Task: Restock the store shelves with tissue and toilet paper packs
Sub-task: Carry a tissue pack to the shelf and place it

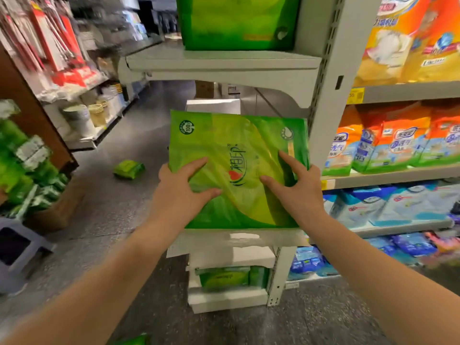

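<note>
A large green tissue pack (239, 168) stands at the centre of the view on an end-cap shelf (273, 237) of the grey shelving unit. Its broad printed face is turned towards the camera and its long axis runs roughly from 12 to 6 o'clock. The printing on it reads sideways, with the round "100" mark at the pack's 11 o'clock corner.

The left hand (184, 185) lies on the pack's face at 8 o'clock, fingers straight and spread, tips pointing to 2 o'clock; its grip is wide and flat, pressing rather than clasping. The right hand (296, 188) rests at 4 o'clock, its fingers splayed and bent, their tips on the wrapper near the pack's right edge; it does not close round anything.

At 12 o'clock, on the shelf above, stands another green pack (236, 21). At 6 o'clock, a lower shelf holds more green packs (229, 276). A small green packet (129, 169) lies on the floor (119, 210) at 9 o'clock. Orange and blue packs (398, 145) fill the side shelves at 3 o'clock.
</note>
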